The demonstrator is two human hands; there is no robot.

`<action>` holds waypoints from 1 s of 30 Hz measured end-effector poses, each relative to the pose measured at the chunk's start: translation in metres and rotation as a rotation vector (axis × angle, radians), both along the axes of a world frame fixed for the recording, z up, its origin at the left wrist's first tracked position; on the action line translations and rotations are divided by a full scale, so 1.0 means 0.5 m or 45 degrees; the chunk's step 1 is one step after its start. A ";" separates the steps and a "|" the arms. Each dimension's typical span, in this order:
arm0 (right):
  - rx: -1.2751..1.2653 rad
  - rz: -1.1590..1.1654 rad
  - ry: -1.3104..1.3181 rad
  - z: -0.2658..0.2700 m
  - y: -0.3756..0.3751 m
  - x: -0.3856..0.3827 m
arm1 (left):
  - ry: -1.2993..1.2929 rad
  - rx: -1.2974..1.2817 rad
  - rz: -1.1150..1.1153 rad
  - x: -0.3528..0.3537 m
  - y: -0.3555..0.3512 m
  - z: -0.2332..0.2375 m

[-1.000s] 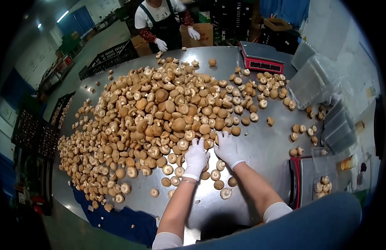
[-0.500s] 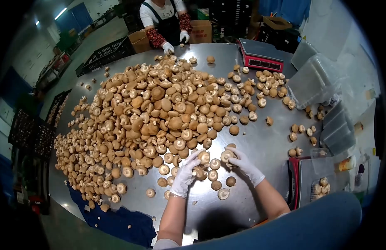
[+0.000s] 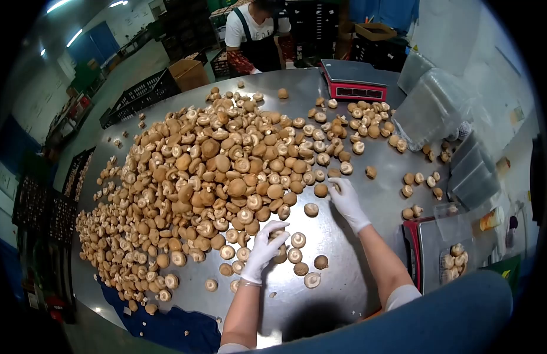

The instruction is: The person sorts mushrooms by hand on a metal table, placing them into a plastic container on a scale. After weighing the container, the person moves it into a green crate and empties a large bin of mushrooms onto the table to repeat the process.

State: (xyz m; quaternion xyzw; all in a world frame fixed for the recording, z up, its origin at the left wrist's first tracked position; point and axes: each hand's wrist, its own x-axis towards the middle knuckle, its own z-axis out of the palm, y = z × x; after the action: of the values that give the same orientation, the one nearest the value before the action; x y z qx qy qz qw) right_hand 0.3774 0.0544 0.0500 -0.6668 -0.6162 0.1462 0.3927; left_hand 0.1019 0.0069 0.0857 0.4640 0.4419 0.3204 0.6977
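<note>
A large heap of brown shiitake mushrooms covers the left and middle of the steel table. My left hand, in a white glove, curls its fingers around a mushroom at the heap's near edge; another mushroom lies under its palm. My right hand, also gloved, is over the table right of the heap, fingers stretched out and a little apart. Its fingertips are close to a mushroom and to a round brown cap. Between my hands lies a single mushroom, with several more just below.
A red scale stands at the far edge, another scale at the near right holding a tray of mushrooms. Stacked clear trays line the right side. Across the table is a co-worker. Dark blue cloth hangs over the near left edge.
My right hand has let go of a mushroom and moved away toward the loose ones at the heap's right edge. My left hand stays near its place. The co-worker's hands have left the heap.
</note>
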 end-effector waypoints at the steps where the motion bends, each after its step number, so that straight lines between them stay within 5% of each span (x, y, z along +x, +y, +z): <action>1: -0.272 -0.076 -0.066 0.052 0.002 -0.020 | 0.361 0.684 0.022 0.018 0.016 -0.007; 5: -0.649 -0.013 -0.724 0.048 0.037 -0.052 | 1.050 1.076 0.016 0.111 0.058 -0.016; 9: -0.478 -0.039 -0.443 0.015 0.027 -0.024 | 1.441 1.106 -0.282 0.193 0.066 -0.025; 11: -0.005 -0.039 -0.110 -0.003 -0.002 0.000 | 1.606 1.162 -0.285 0.214 0.069 -0.056; 13: -0.616 0.083 1.440 0.019 -0.047 0.031 | 1.492 1.128 -0.240 0.206 0.077 -0.068; 14: -0.634 0.153 1.836 0.049 -0.086 0.031 | 1.496 1.160 -0.231 0.197 0.074 -0.060; 15: -0.609 0.302 2.091 0.016 -0.115 0.056 | 1.501 1.193 -0.226 0.192 0.072 -0.052; 17: -0.660 0.089 2.228 0.062 -0.200 0.059 | 1.565 1.122 -0.254 0.196 0.072 -0.042; 21: -0.529 0.338 2.387 0.088 -0.347 0.084 | 1.095 1.159 -0.141 0.195 0.056 -0.040; 23: -0.502 0.396 2.417 0.107 -0.408 0.090 | 0.347 0.546 -0.196 0.236 0.007 0.019; 25: -0.470 0.436 2.492 0.110 -0.455 0.104 | 0.141 0.290 -0.162 0.277 -0.051 0.073; 30: -0.386 0.293 1.883 0.204 -0.590 0.130 | -0.181 -0.120 -0.212 0.381 -0.163 0.113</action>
State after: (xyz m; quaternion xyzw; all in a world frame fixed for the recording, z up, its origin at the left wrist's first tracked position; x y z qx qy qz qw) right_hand 0.4422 -0.2408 0.1518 -0.3734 -0.2314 0.6778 0.5896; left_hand 0.2925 -0.0745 0.1424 0.4421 0.3658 0.2723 0.7724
